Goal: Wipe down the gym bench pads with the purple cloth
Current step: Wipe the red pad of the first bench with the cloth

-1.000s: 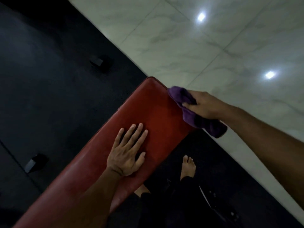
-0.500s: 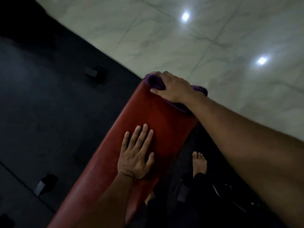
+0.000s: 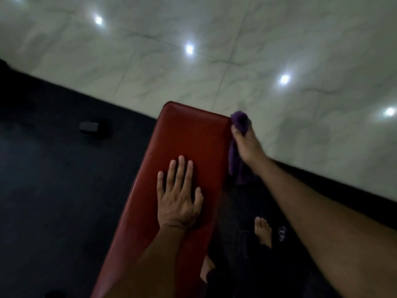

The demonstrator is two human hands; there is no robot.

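Note:
A long red bench pad (image 3: 189,138) runs from the bottom of the view up to the middle. My left hand (image 3: 179,196) lies flat on the pad, fingers straight and spread. My right hand (image 3: 249,145) grips the purple cloth (image 3: 238,123) against the pad's right side edge near the far corner. Part of the cloth hangs down below the hand, beside the pad.
Black rubber flooring (image 3: 53,190) covers the left and lower area, with a small dark block (image 3: 89,126) on it. Glossy pale marble tiles (image 3: 214,50) with light reflections fill the top. My bare foot (image 3: 263,231) stands right of the bench.
My right hand has slid the cloth from the pad's far end top across to its right side edge. The left hand stays flat on the pad. The camera has swung.

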